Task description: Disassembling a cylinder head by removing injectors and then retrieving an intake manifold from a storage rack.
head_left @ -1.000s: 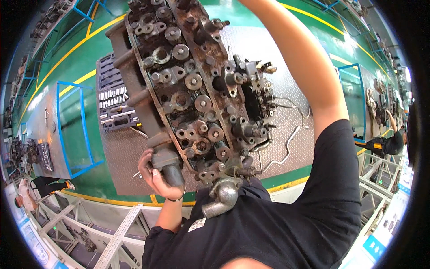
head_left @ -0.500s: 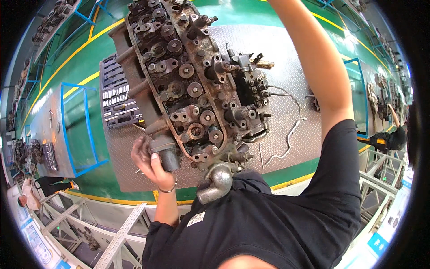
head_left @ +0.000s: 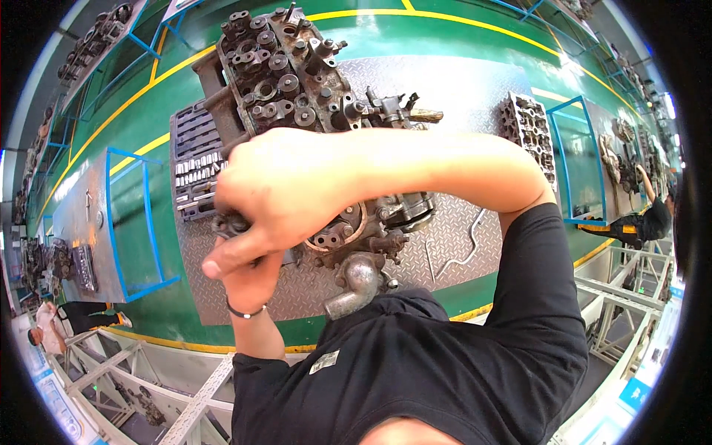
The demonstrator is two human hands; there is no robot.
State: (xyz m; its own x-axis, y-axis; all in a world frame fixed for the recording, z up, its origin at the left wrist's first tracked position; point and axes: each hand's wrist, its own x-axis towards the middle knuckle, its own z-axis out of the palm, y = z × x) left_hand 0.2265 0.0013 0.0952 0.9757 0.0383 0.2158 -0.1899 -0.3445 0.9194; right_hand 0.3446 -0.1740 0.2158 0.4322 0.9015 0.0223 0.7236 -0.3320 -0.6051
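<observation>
A greasy engine [head_left: 326,93] with exposed valve springs stands in front of me, its bent metal pipe elbow [head_left: 361,282] at the near end. My right forearm crosses over the engine, and my right hand [head_left: 285,189] is closed at its near left corner. A dark metal piece [head_left: 231,225] shows between those fingers and the thumb; its kind cannot be made out. Just below is my left hand [head_left: 252,283], the wrist wearing a dark band. Its fingers are mostly covered by my right hand, so their grip is hidden.
The engine stands on a tread-plate tabletop [head_left: 475,81]. An open socket set case [head_left: 196,159] lies left of it, a cylinder head [head_left: 528,133] to the right. A thin bent metal tube [head_left: 469,256] lies near the front edge. Other people work at distant benches on both sides.
My right arm has swung from the far right across the engine to my left hand. The cylinder head at the right has come into sight. My left fingers are now covered.
</observation>
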